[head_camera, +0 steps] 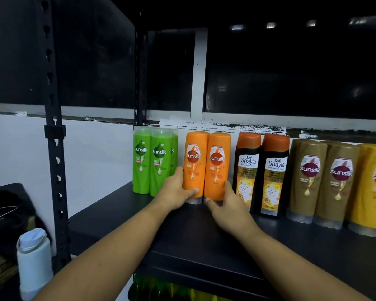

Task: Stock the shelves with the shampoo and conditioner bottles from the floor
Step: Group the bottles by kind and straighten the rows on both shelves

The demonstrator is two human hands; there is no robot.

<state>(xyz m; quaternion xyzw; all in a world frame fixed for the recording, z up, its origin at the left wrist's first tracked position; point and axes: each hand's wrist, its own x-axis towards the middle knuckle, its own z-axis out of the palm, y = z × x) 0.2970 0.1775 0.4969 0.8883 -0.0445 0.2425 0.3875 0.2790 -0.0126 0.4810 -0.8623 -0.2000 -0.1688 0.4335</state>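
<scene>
My left hand (175,192) curls round the left orange bottle (195,164) and my right hand (228,202) round the right orange bottle (218,168), thumbs across their bases, fingers seemingly wrapped behind.

I see smooth, glossy plastic on the orange bottles (206,166) at the centre, with clear, see-through plastic caps (195,200) at their feet. At three o'clock the brown bottles (323,181) show a softer, satin plastic sheen. The shelf board (204,240) at six o'clock looks matt black. At nine o'clock the punched upright (53,148) reads to me as dull black painted metal. The flask (34,263) at eight o'clock looks matt white.
</scene>
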